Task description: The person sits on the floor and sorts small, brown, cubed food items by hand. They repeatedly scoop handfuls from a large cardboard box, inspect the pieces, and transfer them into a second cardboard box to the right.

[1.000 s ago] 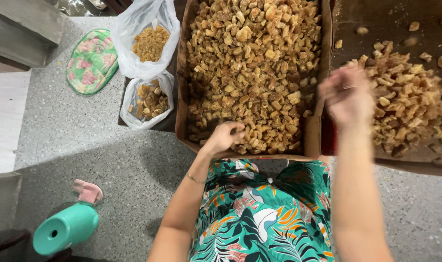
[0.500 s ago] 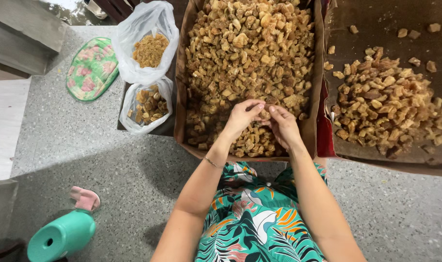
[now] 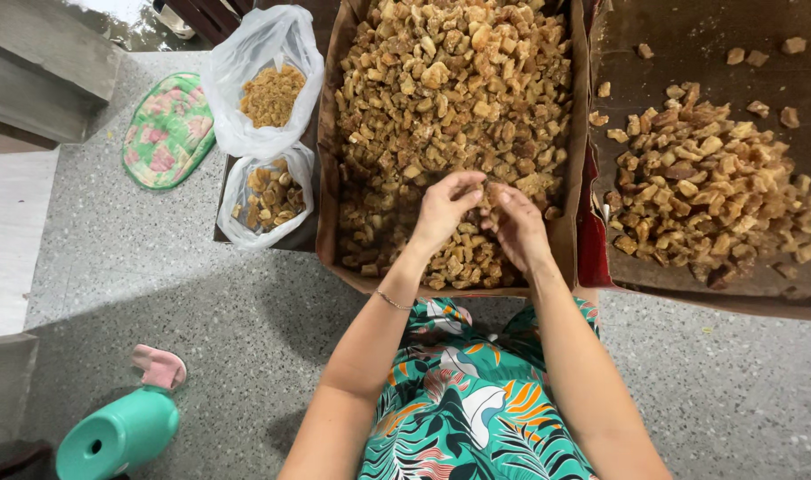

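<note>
A long cardboard box (image 3: 327,178) in front of me is heaped with brown and golden chunks (image 3: 450,80). My left hand (image 3: 443,212) and my right hand (image 3: 517,227) meet over the near end of that heap, fingertips pinched together around a chunk between them. The chunk itself is mostly hidden by the fingers. To the right, a second cardboard tray (image 3: 690,36) holds a smaller pile of darker chunks (image 3: 703,182).
Two clear plastic bags with chunks lie left of the box, the upper bag (image 3: 268,89) and the lower bag (image 3: 268,196). A green flowered pad (image 3: 167,132) lies further left. A teal jug (image 3: 116,436) and a pink slipper (image 3: 159,366) sit on the speckled floor.
My right hand came back from over the right tray to the middle box and joined the left hand. Both hands now sit slightly further into the heap.
</note>
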